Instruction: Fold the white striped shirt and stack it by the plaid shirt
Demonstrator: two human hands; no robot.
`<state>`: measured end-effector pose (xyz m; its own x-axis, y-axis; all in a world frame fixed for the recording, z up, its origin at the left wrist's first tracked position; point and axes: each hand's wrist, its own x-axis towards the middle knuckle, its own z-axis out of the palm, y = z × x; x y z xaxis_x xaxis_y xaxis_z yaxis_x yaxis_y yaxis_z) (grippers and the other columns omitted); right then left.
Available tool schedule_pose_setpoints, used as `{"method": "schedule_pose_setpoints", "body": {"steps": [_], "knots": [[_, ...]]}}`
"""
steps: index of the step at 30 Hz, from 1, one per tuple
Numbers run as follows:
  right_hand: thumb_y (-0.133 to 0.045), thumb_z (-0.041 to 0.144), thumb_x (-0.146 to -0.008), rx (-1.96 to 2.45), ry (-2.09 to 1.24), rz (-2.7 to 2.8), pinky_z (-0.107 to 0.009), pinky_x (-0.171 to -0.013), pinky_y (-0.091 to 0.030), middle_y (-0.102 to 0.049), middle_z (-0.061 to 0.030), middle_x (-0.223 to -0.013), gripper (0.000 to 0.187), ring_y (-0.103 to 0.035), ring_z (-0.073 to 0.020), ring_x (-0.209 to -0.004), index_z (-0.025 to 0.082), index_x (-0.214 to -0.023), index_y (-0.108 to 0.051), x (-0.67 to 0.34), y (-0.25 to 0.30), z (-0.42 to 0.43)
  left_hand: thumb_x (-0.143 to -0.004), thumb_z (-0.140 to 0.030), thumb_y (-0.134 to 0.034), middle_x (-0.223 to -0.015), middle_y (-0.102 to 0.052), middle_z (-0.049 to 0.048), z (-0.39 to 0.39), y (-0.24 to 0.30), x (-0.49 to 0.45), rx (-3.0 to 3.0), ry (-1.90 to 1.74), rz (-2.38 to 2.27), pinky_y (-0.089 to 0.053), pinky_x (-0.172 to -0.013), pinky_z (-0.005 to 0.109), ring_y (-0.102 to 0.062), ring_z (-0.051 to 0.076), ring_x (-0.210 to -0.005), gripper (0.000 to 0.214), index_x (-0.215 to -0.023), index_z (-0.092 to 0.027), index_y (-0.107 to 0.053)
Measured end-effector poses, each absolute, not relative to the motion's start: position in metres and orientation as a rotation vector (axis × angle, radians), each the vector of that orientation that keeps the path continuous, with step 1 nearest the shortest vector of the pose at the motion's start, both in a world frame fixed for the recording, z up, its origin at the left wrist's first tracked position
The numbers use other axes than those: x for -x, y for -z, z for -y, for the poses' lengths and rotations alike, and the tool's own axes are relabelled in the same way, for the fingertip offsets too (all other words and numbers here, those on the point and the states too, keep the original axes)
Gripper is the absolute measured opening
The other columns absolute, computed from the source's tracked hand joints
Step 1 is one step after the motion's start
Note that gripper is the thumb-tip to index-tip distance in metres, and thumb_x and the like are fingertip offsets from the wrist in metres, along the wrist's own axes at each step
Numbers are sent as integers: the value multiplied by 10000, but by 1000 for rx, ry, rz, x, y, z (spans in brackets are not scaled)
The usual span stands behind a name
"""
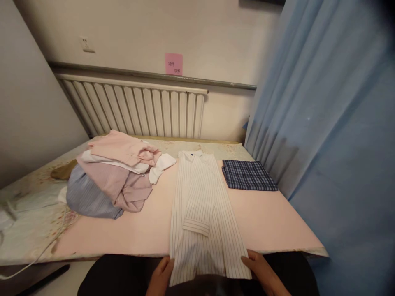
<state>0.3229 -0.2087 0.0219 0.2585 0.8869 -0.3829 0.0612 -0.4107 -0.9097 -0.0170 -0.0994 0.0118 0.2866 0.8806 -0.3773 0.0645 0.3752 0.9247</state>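
A white striped shirt lies lengthwise on the pink cloth, folded narrow, its collar at the far end. One sleeve is laid down along its middle, with the cuff pointing toward me. The hem hangs past the table's near edge. At the hem's left corner, my left hand pinches the fabric between thumb and fingers. My right hand grips the right corner of the hem in the same way. To the right of the shirt is a folded dark blue plaid garment.
A heap of crumpled clothes sits on the left of the table. Behind the table a radiator runs along the wall. A blue curtain hangs at the right. A white cable crosses the front left edge.
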Motion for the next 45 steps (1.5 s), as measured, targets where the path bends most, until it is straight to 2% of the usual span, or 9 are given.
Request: {"method": "schedule_pose_setpoints", "body": {"steps": [7,12,16,20,25,30,37,41,45], "knots": [[-604,484,-716,1691,-1365,801,-314,-635,-514,-686,-70,-757,409,-635,-209,-729,138,-915,-694,-321,-17,211,-533,-603,-717,-749,-724,72,109,16,18,-872,-396,-1281,-528,-658,359,-679,253,-724,573,-896,-162,-669],[-622,457,-698,1732,-1422,708,-308,-632,-520,-690,-61,-816,396,-646,-209,-786,172,-968,-673,-319,-22,214,-544,-522,-747,-890,-742,102,108,10,19,-855,-670,-1136,-515,-840,366,-680,271,-898,535,-908,-135,-682],[-612,435,-705,1756,-1412,683,-305,-648,-519,-692,-61,-838,371,-646,-206,-798,171,-957,-674,-317,-28,215,-672,-606,-624,-941,-737,138,105,-5,13,-806,-730,-1097,-519,-859,411,-684,279,-935,562,-972,-134,-677],[-590,401,-721,1742,-1425,731,-296,-655,-517,-689,-51,-842,345,-643,-201,-814,170,-964,-673,-315,-34,215,-675,-538,-662,-990,-732,140,100,-13,18,-876,-679,-1056,-506,-894,425,-668,285,-987,527,-997,-121,-681],[-582,382,-713,1689,-1434,781,-263,-570,-488,-658,-28,-713,307,-614,-159,-651,156,-900,-674,-307,-28,214,-646,-468,-661,-1025,-731,91,89,-4,38,-1072,-777,-1315,-460,-962,415,-627,293,-1068,478,-994,-141,-687],[-554,411,-720,1783,-1421,864,-252,-516,-434,-643,-30,-639,292,-591,-151,-546,151,-815,-644,-300,-22,215,-649,-512,-618,-880,-744,78,88,2,46,-1221,-658,-1408,-505,-866,400,-664,291,-933,468,-922,-141,-700],[-508,291,-784,2075,-811,1399,-249,-566,-376,-614,8,-591,175,-549,-145,-587,204,-650,-577,-329,-62,208,-770,-555,-485,-778,-719,16,76,-17,61,-1443,-562,-1527,-517,-758,306,-669,222,-802,406,-845,-195,-658],[-444,319,-848,2030,-504,1402,-288,-635,-433,-647,-13,-695,210,-581,-177,-663,227,-740,-598,-329,-80,182,-857,-486,-390,-816,-712,19,68,-37,58,-1664,-483,-1682,-519,-763,336,-678,215,-776,356,-930,-232,-629],[-373,235,-869,1908,-203,1482,-381,-894,-480,-677,-95,-1057,319,-621,-228,-986,185,-1040,-637,-314,-65,141,-897,-342,-343,-1132,-660,87,58,-46,29,-2111,-785,-1616,-459,-971,383,-607,218,-1083,361,-1089,-178,-602]]}}
